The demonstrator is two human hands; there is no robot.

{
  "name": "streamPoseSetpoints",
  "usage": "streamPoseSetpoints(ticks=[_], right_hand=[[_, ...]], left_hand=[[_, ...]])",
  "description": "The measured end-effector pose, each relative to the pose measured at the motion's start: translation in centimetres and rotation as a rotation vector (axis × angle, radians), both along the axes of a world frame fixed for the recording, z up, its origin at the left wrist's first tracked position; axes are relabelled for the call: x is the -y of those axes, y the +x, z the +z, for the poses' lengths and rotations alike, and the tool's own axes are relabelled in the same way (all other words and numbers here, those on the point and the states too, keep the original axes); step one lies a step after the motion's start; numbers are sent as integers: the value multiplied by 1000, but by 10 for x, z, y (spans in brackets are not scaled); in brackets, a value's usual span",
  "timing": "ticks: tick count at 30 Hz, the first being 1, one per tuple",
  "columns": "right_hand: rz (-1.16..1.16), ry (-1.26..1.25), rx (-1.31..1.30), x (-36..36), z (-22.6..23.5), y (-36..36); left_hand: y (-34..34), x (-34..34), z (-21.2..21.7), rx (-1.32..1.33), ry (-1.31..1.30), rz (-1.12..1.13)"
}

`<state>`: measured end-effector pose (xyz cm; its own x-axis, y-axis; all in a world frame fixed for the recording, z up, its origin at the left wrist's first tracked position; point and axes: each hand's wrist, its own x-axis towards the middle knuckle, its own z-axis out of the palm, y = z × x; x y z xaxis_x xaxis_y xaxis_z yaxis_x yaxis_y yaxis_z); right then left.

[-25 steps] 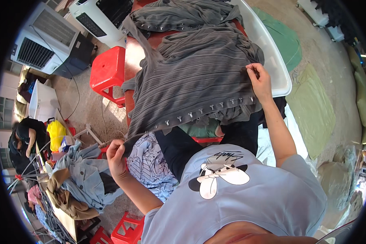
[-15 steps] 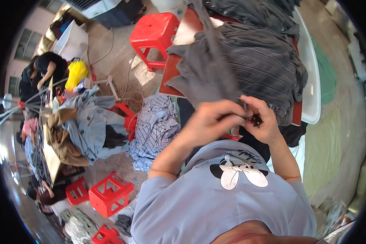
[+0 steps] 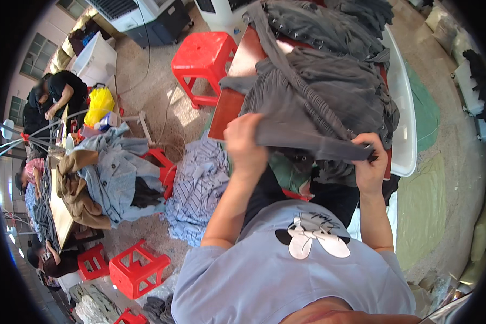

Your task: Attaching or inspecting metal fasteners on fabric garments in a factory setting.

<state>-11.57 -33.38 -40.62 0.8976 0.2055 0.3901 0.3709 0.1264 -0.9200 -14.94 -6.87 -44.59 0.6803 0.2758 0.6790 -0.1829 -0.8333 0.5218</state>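
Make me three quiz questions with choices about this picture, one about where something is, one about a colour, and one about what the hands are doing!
1. Where is the striped blue pile of clothes?
A. on the floor, left of the person's left arm
B. on a stool
C. in the white tub

2. What colour is the stool beside the table?
A. green
B. red
C. white

3. What are both hands doing?
A. resting open
B. holding a cup
C. gripping the grey garment

Answers: 1 A, it lies on the floor; 2 B, plainly red; 3 C, left hand and right hand clutch its folded edge.
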Motion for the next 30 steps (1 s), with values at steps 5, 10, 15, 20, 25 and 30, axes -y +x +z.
streamPoseSetpoints(ticks=[5, 10, 15, 20, 25, 30], right_hand=[[302, -146, 59, -9, 16, -13], [919, -628, 414, -80, 10, -48], [723, -554, 522, -124, -12, -35], [469, -608, 383, -66, -1, 5], [183, -711, 244, 24, 33, 38], [-44, -872, 136, 91, 69, 75]], left_hand=[[-43, -61, 94, 171, -951, -347], [-86, -32, 166, 345, 148, 385], [-120, 1, 203, 667, -204, 74], [-130, 16, 221, 719, -346, 69], [-117, 5, 224, 655, -525, 118], [-43, -74, 215, 190, -232, 100]])
